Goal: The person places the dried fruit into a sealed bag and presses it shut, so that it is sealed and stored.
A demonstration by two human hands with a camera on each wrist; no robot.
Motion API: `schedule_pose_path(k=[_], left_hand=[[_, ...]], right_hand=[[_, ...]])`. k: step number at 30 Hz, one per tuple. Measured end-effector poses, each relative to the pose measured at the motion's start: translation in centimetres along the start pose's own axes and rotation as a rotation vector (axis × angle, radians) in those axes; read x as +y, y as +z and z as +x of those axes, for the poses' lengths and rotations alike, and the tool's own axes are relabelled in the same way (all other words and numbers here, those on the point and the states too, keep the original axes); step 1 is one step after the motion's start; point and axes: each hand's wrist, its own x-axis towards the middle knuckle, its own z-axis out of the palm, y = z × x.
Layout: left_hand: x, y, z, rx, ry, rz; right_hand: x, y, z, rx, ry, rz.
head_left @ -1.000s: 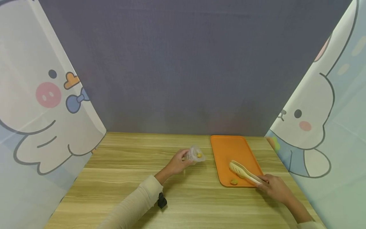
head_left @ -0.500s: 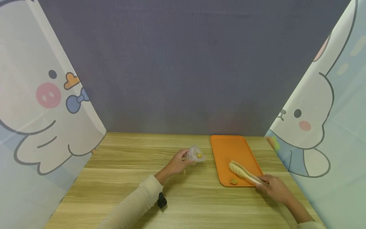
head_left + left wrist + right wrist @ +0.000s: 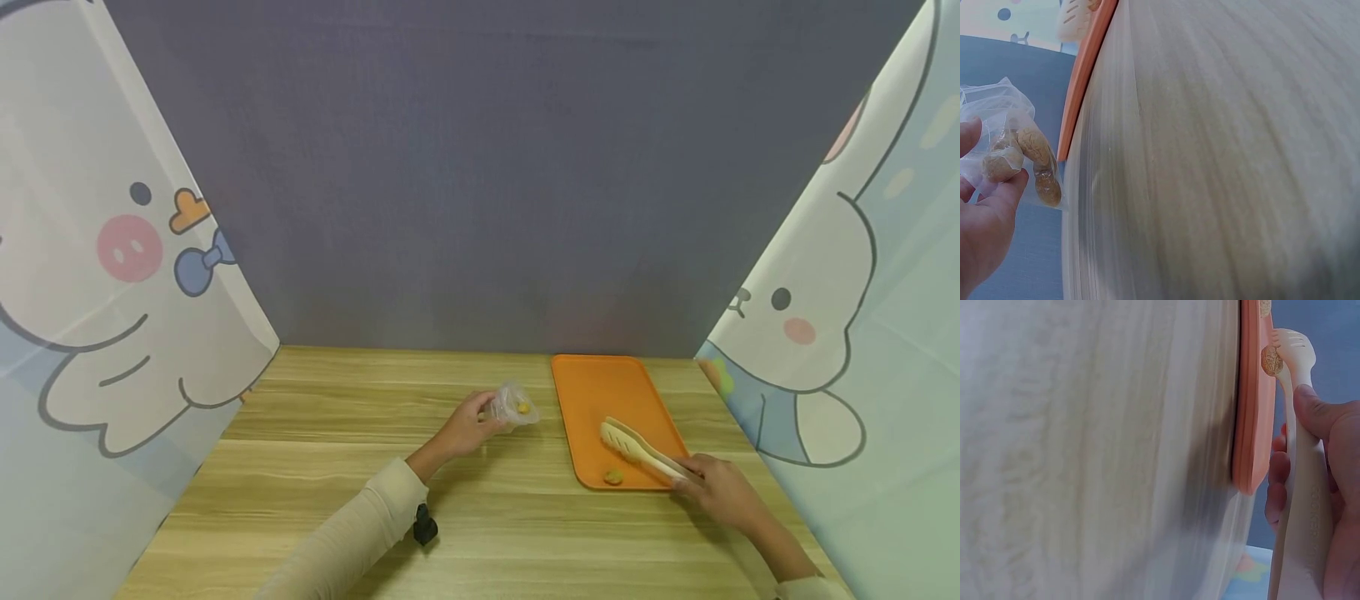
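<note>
My left hand (image 3: 468,423) pinches a clear plastic bag (image 3: 501,407) above the table; several unshelled peanuts (image 3: 1035,147) show through it in the left wrist view. My right hand (image 3: 720,492) grips cream tongs (image 3: 637,450) by their handles, its thumb along one arm in the right wrist view. The slotted ends reach over an orange tray (image 3: 607,383). One peanut (image 3: 613,477) lies at the tray's front left corner. In the right wrist view a peanut (image 3: 1272,360) appears right at the tong ends, overlapping them.
The wooden table (image 3: 330,492) extends around the tray, with a dark grey panel (image 3: 480,167) rising behind it. Cartoon-printed side panels (image 3: 817,333) stand at left and right. A black device (image 3: 424,525) sits at my left sleeve.
Both hands stay almost where they were. The bag and the tray's peanut look unmoved; the tongs shift only very slightly.
</note>
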Motion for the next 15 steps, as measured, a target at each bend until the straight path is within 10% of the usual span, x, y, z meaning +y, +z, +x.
schedule_pose_path(k=[15], left_hand=[[-0.1,0.0,0.0,0.006,-0.003,0.004]], right_hand=[[-1.2,-0.6,2.2,0.031,-0.018,-0.040]])
